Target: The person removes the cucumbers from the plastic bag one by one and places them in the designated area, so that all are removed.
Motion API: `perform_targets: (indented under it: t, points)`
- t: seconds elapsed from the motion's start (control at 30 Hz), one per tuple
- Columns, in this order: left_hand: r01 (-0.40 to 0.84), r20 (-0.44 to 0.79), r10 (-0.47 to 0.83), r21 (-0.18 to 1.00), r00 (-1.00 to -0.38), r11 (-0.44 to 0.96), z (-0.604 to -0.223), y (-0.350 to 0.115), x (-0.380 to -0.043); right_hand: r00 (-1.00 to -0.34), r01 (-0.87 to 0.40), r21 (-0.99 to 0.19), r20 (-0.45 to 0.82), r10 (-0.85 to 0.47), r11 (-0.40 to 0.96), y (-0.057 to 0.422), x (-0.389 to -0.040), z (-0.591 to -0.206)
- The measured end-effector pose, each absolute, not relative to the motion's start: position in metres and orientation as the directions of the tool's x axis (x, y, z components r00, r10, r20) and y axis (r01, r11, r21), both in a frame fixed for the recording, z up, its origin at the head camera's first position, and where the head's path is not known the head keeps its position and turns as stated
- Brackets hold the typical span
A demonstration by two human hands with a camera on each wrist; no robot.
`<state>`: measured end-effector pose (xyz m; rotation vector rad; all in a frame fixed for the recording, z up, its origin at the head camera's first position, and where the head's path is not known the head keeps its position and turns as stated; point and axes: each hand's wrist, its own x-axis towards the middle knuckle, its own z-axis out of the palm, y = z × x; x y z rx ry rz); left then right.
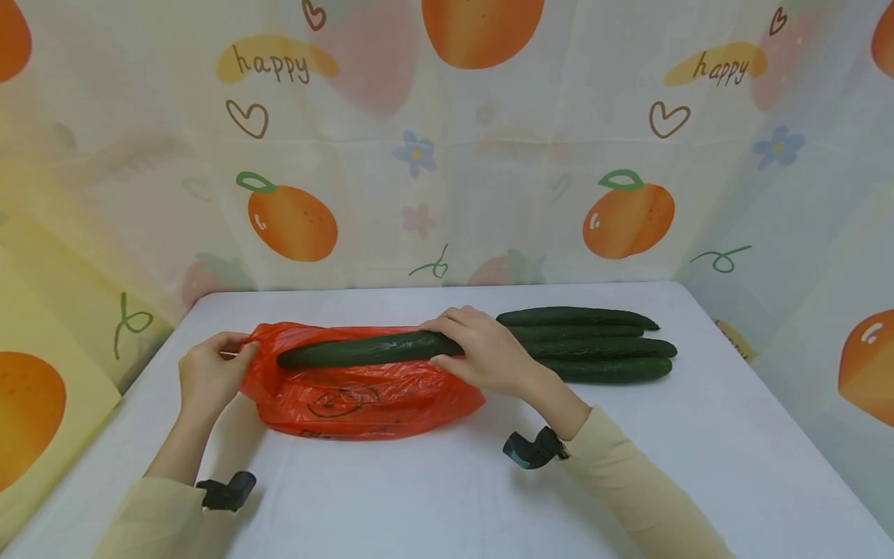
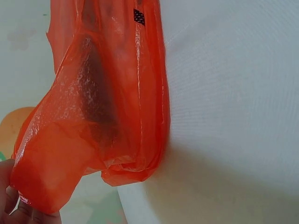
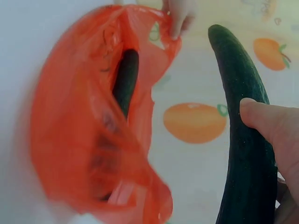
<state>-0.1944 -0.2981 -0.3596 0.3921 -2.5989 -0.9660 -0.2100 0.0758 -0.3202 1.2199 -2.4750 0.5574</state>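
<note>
My left hand (image 1: 213,371) pinches the left edge of a red plastic bag (image 1: 412,407) lying on the table. Its fingers also show at the bag's edge in the left wrist view. With fingers and thumb, my right hand (image 1: 485,353) grips one end of a long dark green cucumber (image 1: 363,351), held lengthwise over the bag with its free end toward my left hand. Through the bag's opening in the right wrist view, another cucumber (image 3: 125,84) shows inside; the rest of it is hidden by red plastic.
Several more cucumbers (image 1: 608,347) lie side by side on the white table (image 1: 391,497), right of the bag and partly behind my right hand. A curtain (image 1: 454,194) printed with oranges hangs behind the table. Each wrist wears a small black camera (image 1: 532,449).
</note>
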Motion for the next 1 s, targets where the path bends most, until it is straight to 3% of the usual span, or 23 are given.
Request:
perform_targets:
  t: [0.73,1.0]
  points:
    - [-0.143,0.213,-0.374,0.672,-0.903,0.727,-0.361,-0.298,-0.195,-0.663,-0.726,-0.232,0.486,-0.569,0.647,0.151,-0.211,-0.339]
    - [-0.126,0.228,-0.365,0.671,-0.903,0.731,-0.362,-0.297,-0.196,-0.651,-0.729,-0.241,0.533,-0.541,0.641,0.176,-0.210,-0.342]
